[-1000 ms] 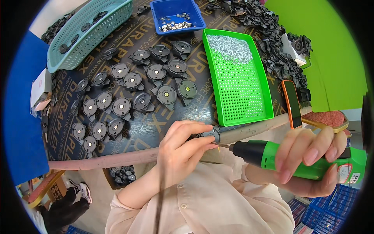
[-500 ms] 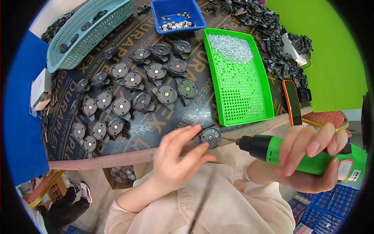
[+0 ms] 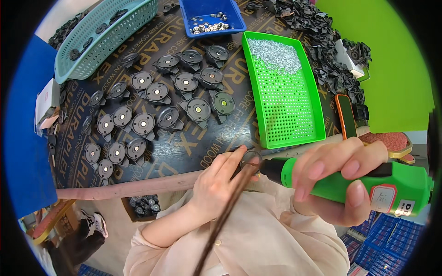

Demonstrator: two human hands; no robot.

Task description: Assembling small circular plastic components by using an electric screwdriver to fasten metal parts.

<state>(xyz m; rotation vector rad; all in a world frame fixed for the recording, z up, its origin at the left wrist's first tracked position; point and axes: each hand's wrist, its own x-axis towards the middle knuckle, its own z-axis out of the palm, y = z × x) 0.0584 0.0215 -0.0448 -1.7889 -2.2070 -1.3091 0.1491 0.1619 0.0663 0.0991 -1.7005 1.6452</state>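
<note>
At the near edge of the table, my left hand (image 3: 212, 186) grips a small round black plastic part (image 3: 253, 156). The fingers and a dark blurred strand hide much of that part. My right hand (image 3: 334, 177) is wrapped round a green and black electric screwdriver (image 3: 287, 172), held sideways. Its black nose points left and meets the round part near my left fingertips; the bit's tip cannot be made out. Farther left on the table, several similar black round parts with pale centres (image 3: 185, 83) lie spread out.
A green perforated tray (image 3: 321, 117) holds many small silver screws (image 3: 276, 55). Behind stand a blue bin (image 3: 186, 18) of small round pieces and a teal basket (image 3: 69, 69). Black plastic pieces (image 3: 322, 50) are heaped at the right, near an orange-edged phone (image 3: 346, 117).
The screwdriver has moved left, so its nose now reaches the round part. My left hand has shifted slightly right, still gripping the part. The dark strand now crosses in front of it.
</note>
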